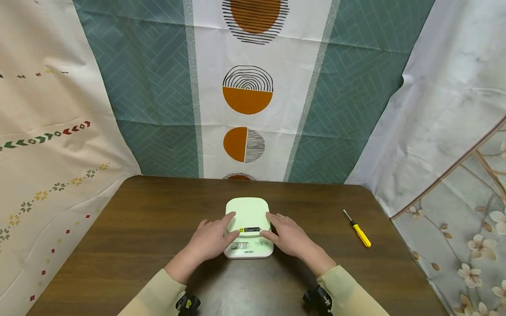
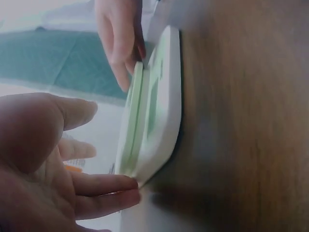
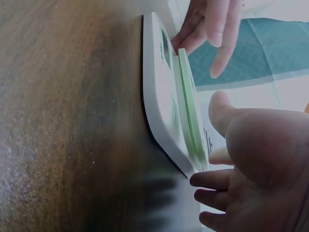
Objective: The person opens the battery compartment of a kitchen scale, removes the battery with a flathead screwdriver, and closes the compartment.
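A digital kitchen scale point(image 1: 247, 213) with a pale green platform and a white base lies flat on the table. Its small display point(image 1: 239, 245) is lit with digits too small to read surely. At its left side is my left hand point(image 1: 211, 239), fingers extended, the thumb reaching over the platform's edge. My right hand point(image 1: 290, 237) mirrors it on the right, its thumb and index finger over that edge. In the left wrist view, fingertips of the left hand point(image 2: 53, 159) meet the scale's corner. The right wrist view has the right hand's point(image 3: 260, 164) straight fingers at the opposite corner.
A screwdriver point(image 1: 357, 229) with a yellow handle lies on the brown wooden table point(image 1: 158, 210), right of the scale. Patterned cloths point(image 1: 158, 87) hang behind the table and along both its sides.
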The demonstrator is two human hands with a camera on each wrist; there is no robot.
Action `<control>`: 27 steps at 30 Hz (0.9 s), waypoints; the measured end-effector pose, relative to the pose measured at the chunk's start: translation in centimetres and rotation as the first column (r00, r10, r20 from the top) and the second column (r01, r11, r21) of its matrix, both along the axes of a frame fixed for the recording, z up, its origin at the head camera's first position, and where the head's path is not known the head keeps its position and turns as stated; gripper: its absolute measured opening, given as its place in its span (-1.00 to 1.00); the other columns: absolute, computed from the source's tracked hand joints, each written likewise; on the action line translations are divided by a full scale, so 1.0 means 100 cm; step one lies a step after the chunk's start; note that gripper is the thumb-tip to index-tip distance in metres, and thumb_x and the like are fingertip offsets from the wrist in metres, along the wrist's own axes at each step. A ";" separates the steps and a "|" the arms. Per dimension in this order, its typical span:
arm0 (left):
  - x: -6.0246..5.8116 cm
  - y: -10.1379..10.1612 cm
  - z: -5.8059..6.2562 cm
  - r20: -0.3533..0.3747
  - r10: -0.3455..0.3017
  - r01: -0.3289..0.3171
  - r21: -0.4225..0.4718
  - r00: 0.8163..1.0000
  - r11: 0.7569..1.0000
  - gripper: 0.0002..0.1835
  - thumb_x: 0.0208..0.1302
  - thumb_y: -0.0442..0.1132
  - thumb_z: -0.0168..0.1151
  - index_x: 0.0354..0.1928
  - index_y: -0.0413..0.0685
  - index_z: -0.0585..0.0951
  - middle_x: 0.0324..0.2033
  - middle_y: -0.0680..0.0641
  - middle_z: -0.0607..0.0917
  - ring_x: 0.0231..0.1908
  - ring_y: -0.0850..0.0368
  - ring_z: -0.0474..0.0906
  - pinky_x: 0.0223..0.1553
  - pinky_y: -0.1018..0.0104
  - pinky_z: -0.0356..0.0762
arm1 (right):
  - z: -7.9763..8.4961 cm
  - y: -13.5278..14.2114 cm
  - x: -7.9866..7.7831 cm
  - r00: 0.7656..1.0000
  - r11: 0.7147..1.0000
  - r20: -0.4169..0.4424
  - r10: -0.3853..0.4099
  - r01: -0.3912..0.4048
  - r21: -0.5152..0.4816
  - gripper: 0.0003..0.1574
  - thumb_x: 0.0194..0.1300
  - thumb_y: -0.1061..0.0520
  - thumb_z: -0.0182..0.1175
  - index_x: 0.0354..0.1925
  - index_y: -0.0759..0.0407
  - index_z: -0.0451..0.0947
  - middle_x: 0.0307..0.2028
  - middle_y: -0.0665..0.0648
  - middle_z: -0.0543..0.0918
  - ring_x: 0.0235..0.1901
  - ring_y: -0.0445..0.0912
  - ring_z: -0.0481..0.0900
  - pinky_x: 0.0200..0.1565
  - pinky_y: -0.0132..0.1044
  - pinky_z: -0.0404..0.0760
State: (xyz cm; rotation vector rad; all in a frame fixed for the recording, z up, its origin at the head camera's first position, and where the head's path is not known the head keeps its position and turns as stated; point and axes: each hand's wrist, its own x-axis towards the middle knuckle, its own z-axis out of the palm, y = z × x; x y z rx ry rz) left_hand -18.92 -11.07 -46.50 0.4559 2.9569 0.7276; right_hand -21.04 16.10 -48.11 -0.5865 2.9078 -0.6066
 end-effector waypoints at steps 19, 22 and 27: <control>-0.027 -0.002 -0.017 0.010 0.066 -0.066 0.060 0.998 0.996 -0.25 0.62 0.02 0.32 0.66 -0.16 0.37 0.35 -0.32 0.67 0.40 -0.34 0.56 0.57 -0.44 0.10 | -0.002 -0.009 -0.016 0.995 0.994 0.078 -0.058 0.065 -0.091 0.05 0.65 -0.26 0.25 0.74 0.26 0.14 0.62 0.32 0.35 0.60 0.21 0.35 0.51 0.22 0.41; -0.028 -0.001 -0.019 0.011 0.065 -0.065 0.070 0.998 0.995 -0.25 0.63 0.00 0.32 0.67 -0.16 0.36 0.36 -0.32 0.67 0.41 -0.33 0.56 0.58 -0.42 0.10 | -0.003 -0.009 -0.016 0.995 0.992 0.077 -0.065 0.073 -0.104 0.04 0.66 -0.24 0.25 0.74 0.27 0.13 0.64 0.31 0.34 0.60 0.19 0.34 0.52 0.20 0.40; -0.026 0.003 -0.019 0.008 0.052 -0.052 0.090 0.999 0.995 -0.27 0.62 -0.04 0.32 0.65 -0.20 0.37 0.36 -0.32 0.67 0.38 -0.34 0.59 0.56 -0.39 0.19 | -0.007 -0.010 -0.017 0.993 0.985 0.084 -0.086 0.097 -0.144 0.04 0.65 -0.25 0.26 0.73 0.29 0.15 0.64 0.30 0.33 0.60 0.19 0.36 0.51 0.20 0.42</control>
